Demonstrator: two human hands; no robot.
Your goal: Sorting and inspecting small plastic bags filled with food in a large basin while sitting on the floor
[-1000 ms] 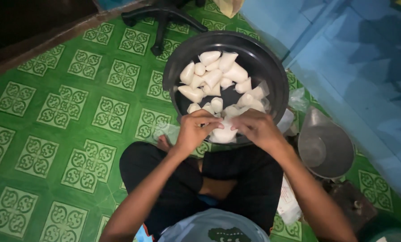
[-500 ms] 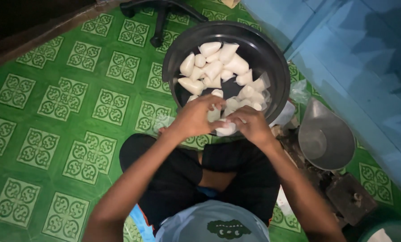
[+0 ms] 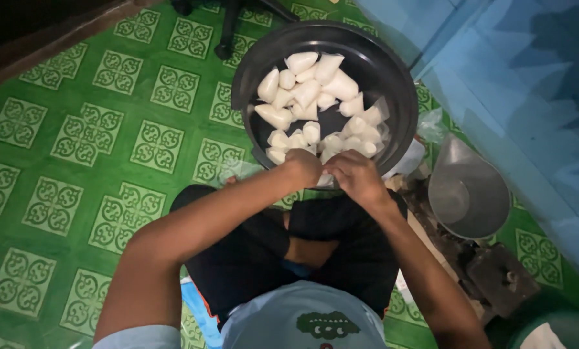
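Observation:
A black round basin (image 3: 387,76) stands on the floor in front of my crossed legs. It holds several white cone-shaped plastic packets (image 3: 307,90). My left hand (image 3: 302,169) and my right hand (image 3: 357,178) meet at the basin's near rim. Their fingers pinch a small white plastic packet (image 3: 325,180), which the hands mostly hide.
Green patterned floor tiles (image 3: 82,142) lie to the left. A grey funnel-like scoop (image 3: 467,190) and a dark block (image 3: 506,278) sit at the right, next to a blue wall (image 3: 528,77). Crumpled clear plastic (image 3: 237,171) lies by my left knee. A black stand foot (image 3: 228,29) is behind the basin.
My hands have drawn closer together at the basin's rim, and the packet between them is more covered. The view has shifted slightly.

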